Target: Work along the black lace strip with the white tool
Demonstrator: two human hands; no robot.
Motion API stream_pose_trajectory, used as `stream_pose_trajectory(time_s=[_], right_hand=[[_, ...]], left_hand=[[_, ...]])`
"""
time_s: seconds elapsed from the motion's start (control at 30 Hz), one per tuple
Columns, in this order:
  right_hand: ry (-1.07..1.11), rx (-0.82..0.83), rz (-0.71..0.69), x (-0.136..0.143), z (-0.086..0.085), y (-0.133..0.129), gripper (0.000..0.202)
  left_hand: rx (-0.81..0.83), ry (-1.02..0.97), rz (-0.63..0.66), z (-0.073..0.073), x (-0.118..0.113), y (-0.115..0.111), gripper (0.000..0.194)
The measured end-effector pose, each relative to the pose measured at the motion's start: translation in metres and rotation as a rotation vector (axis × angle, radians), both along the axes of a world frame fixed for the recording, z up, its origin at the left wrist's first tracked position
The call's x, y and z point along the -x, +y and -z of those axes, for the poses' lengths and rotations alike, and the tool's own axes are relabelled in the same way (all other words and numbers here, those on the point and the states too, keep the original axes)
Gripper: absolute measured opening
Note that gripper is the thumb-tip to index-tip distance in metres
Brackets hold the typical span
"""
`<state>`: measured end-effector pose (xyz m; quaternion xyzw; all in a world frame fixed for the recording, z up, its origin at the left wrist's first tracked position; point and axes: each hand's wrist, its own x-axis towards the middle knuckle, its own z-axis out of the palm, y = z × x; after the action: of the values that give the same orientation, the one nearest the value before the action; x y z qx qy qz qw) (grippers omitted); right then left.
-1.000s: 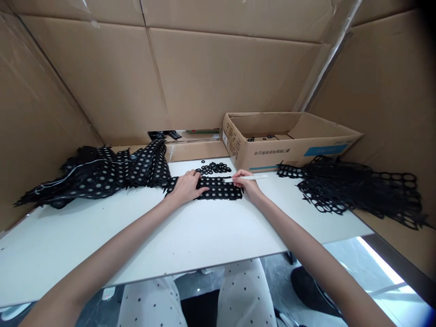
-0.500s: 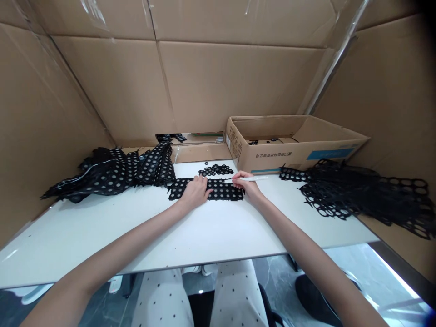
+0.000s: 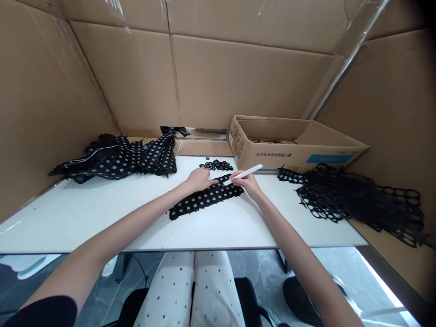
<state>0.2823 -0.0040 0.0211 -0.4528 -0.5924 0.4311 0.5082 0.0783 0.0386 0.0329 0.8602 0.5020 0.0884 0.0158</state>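
Note:
A black sheet (image 3: 204, 198) with rows of round spots lies slanted on the white table, its left end nearer me. My left hand (image 3: 199, 180) is at the sheet's far edge, thumb stretched to the right over it and fingers bent at the edge, gripping it. My right hand (image 3: 248, 182) pinches a white pen-like tool (image 3: 250, 171), its tip down at the sheet close to my left thumb. Just behind the sheet lies a loose pile of small black rings (image 3: 220, 165), with a single ring (image 3: 207, 158) apart.
A heap of spotted black sheets (image 3: 119, 156) lies at the left. An open cardboard box (image 3: 269, 156) with a few rings inside stands at the back right. Black sheet remnants with open holes (image 3: 354, 195) spread at the right, past the table edge. Cardboard walls (image 3: 252, 81) enclose the table.
The sheet has turned, its left end coming nearer me. My left hand has gone from lying on the sheet to its far edge. The white tool's rear end has tilted up.

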Motion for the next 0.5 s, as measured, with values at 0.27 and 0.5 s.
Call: stream_pose_trajectory(time_s=[0.27, 0.5], right_hand=[[-0.053, 0.047, -0.105, 0.001, 0.002, -0.002, 0.005], [-0.058, -0.043, -0.08, 0.006, 0.008, -0.003, 0.004]], left_hand=[[0.331, -0.05, 0.281, 0.002, -0.028, 0.039, 0.04], [0.441, -0.387, 0.361, 0.014, -0.02, 0.044, 0.043]])
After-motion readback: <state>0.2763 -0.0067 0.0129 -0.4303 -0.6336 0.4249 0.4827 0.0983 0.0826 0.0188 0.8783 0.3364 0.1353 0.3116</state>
